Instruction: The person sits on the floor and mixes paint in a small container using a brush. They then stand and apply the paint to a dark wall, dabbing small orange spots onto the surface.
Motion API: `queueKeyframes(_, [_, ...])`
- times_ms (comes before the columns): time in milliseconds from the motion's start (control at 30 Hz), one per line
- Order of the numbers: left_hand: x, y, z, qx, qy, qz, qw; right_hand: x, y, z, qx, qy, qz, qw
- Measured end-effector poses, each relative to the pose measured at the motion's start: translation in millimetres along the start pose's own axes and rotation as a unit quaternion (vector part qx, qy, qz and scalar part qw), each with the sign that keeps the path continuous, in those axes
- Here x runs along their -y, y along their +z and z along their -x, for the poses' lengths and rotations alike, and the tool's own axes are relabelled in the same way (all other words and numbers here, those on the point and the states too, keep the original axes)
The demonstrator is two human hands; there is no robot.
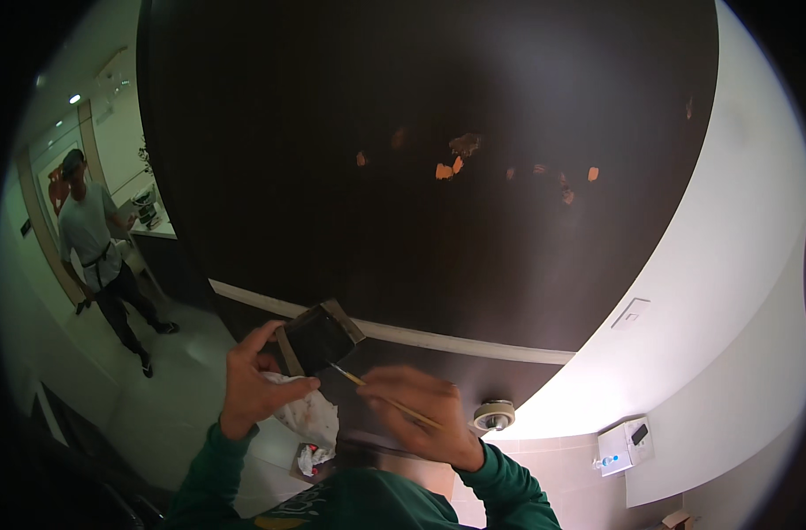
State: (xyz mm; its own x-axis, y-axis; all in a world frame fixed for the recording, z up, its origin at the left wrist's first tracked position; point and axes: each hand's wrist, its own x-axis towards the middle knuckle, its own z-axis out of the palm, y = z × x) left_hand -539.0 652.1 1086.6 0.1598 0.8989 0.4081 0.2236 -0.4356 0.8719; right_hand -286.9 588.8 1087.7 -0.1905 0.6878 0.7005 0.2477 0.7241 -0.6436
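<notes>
My left hand point(257, 384) grips a dark, square-looking container or block with brown edges point(320, 338), along with a stained white cloth point(310, 414) that hangs below it. Between the fingers of my right hand point(419, 411) is a thin artist's paintbrush point(350, 376), its tip at the lower part of the dark face. Whether the tip touches it I cannot tell. Before me rises a large dark brown panel point(277, 165), bearing several orange and brown patches point(444, 171). A pale strip point(403, 336) crosses the panel's lower part.
A person point(91, 232) stands at the left beside a counter point(158, 229). Low on the right are a round metal-and-beige fixture point(494, 416) and a white box or stand point(618, 457) with a phone and a bottle. Crumpled white material point(310, 460) lies below my left hand.
</notes>
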Motion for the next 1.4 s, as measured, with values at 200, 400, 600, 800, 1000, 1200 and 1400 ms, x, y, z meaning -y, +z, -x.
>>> queueKeyframes(200, [-8.2, 5.1, 1.3, -0.011, 0.017, -0.007, 1.0, 1.8, -3.7, -0.6, 0.017, -0.008, -0.019, 1.0])
queueKeyframes(400, [-5.3, 6.7, 3.5, -0.019, 0.032, -0.011, 0.999, 3.6, -8.5, -1.4, 0.02, -0.032, -0.01, 0.999])
queueKeyframes(600, [-7.0, 4.6, 5.2, -0.021, 0.038, -0.009, 0.999, 6.1, -9.0, -2.7, 0.015, -0.049, -0.02, 0.999])
queueKeyframes(800, [-11.8, 8.0, 7.0, -0.043, 0.009, 0.013, 0.999, 2.8, -14.3, 1.5, 0.03, -0.05, -0.008, 0.998])
queueKeyframes(1000, [-5.2, 6.0, 9.7, -0.066, 0.013, 0.01, 0.998, 14.1, -50.8, -5.2, -0.029, -0.068, -0.037, 0.997])
queueKeyframes(1200, [19.3, 5.5, 11.8, -0.07, -0.003, 0.002, 0.998, 20.9, -83.5, -39.9, -0.203, -0.217, 0.089, 0.951])
queueKeyframes(1400, [26.8, 7.3, 17.9, -0.074, -0.055, 0.015, 0.996, -15.6, -92.8, -92.6, -0.259, -0.278, 0.186, 0.906])
